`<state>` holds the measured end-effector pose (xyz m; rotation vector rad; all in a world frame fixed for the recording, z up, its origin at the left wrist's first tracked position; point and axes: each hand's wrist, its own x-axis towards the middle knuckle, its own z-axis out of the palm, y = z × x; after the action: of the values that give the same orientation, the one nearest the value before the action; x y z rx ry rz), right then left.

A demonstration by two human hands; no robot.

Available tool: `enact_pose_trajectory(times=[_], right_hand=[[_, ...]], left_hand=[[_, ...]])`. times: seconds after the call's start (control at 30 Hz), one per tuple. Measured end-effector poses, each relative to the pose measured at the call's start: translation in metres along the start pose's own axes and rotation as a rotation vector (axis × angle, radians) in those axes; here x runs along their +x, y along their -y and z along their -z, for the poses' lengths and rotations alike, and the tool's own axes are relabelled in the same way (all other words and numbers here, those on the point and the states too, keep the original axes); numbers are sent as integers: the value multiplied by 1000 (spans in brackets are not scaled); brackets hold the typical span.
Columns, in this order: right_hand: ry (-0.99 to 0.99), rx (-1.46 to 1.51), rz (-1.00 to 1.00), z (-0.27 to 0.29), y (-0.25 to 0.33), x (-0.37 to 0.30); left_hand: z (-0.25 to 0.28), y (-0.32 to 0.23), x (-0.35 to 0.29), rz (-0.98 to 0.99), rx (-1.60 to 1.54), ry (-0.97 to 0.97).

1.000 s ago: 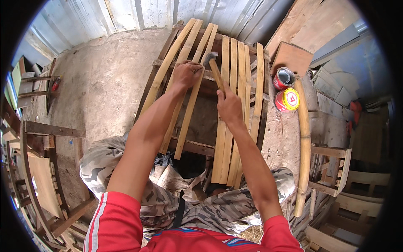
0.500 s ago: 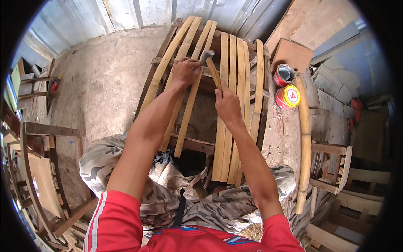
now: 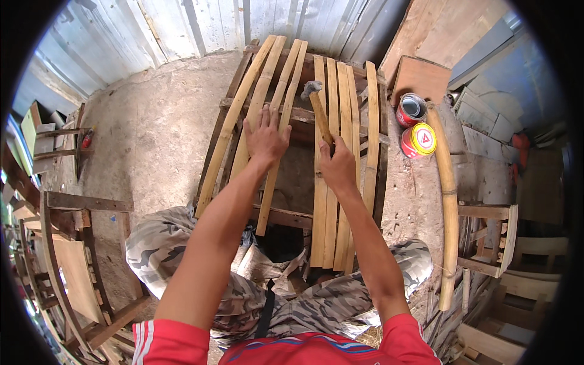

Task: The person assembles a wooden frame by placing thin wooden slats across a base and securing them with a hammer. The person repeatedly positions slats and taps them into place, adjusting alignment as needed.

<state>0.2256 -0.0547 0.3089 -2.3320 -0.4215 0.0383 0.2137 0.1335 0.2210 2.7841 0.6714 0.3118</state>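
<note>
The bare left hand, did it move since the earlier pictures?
Yes: the left hand has moved toward the grey camouflage trousers, judged against the dark wooden crossbar beneath the long yellow bamboo strips.

red triangle sign on yellow lid

A dark brown wooden frame stands on the grey-brown floor. Four long yellow bamboo strips lie on its left part, side by side, and their tops poke past the far edge. Five more strips lie on its right part: four close together, reaching past the near bar, and one a bit apart, close to the right edge. On the floor beside that edge stand an open red can and a red can with a yellow lid. A thick bamboo pole lies near them.
</note>
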Motion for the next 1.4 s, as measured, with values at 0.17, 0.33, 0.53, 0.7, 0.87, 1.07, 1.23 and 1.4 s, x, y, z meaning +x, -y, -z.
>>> enact_pose_trajectory(times=[0.17,0.33,0.53,0.7,0.87,1.07,1.23,1.4], right_hand=[[-9,78,54,-10,1,0],[39,68,28,-15,-5,5],[69,51,45,-27,-11,11],[-24,114,80,-24,4,12],[39,-35,144,-31,-6,13],[-79,108,127,-25,6,10],[15,86,42,-37,-6,8],[-99,107,124,-41,-4,2]], left_hand=[[-6,-14,-15,149,126,1],[-2,-20,-17,151,123,-1],[-2,-19,-17,129,123,-83],[-4,-18,-18,135,104,-97],[-3,-19,-18,117,117,-95],[-1,-18,-18,135,99,-68],[-1,-20,-18,132,88,-47],[1,-19,-17,126,87,-42]])
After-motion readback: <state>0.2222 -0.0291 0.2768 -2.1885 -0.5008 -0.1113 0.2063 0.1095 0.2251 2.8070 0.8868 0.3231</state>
